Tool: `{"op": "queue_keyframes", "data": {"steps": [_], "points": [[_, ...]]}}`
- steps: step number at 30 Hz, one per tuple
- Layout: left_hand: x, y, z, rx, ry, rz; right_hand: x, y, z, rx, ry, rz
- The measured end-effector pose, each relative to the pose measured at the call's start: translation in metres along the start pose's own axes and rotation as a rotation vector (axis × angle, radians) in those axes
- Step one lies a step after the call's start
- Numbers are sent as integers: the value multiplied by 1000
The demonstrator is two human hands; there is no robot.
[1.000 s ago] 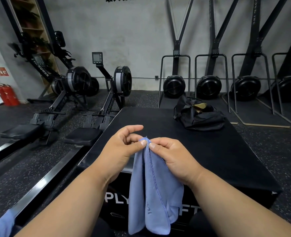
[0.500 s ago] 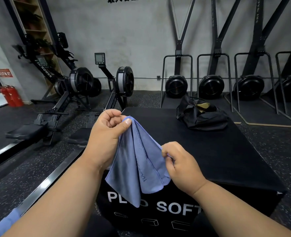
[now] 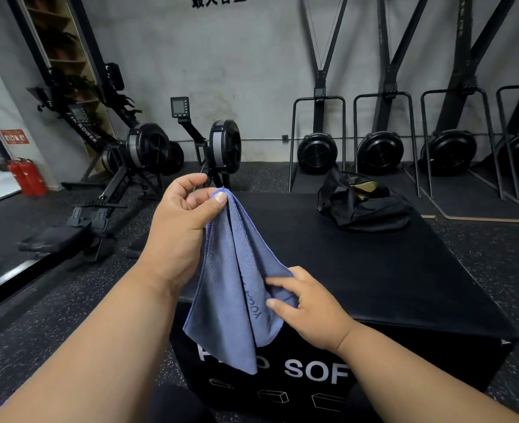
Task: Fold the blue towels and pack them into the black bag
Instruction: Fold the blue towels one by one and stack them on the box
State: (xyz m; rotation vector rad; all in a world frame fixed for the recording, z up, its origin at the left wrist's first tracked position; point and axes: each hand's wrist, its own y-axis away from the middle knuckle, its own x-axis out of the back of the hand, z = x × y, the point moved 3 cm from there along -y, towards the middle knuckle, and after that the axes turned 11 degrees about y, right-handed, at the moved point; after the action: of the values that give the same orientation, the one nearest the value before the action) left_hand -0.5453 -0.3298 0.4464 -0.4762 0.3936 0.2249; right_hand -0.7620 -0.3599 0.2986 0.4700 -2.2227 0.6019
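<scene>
The left hand [image 3: 178,227] pinches the top corner of a blue towel [image 3: 236,285] between thumb and forefinger, holding it up so the cloth hangs in loose folds before the black plyo box [image 3: 389,285]; the right hand [image 3: 307,306] grips the towel's lower right edge, fingers curled round the fabric — the word YOGA shows along one fold; the black bag [image 3: 365,206] lies slumped and open on the box's far right corner, well apart from both hands — rowing machines [image 3: 148,151] stand behind.

black plyo box [image 3: 374,285], rowing machines [image 3: 148,154] at left, red fire extinguishers [image 3: 27,177], ski machines [image 3: 380,148] along grey wall
</scene>
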Motion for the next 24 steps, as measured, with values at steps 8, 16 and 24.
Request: {"op": "queue_keyframes", "data": {"steps": [8,16,24], "points": [[2,-3,3,8,-35,12,-4,-5,5,-23,-18,-75],[46,-12,-6,39,-142,108,30,4,28,-139,-212,5],[87,-6,-36,108,-213,167,86,8,38,-215,-246,107]]}}
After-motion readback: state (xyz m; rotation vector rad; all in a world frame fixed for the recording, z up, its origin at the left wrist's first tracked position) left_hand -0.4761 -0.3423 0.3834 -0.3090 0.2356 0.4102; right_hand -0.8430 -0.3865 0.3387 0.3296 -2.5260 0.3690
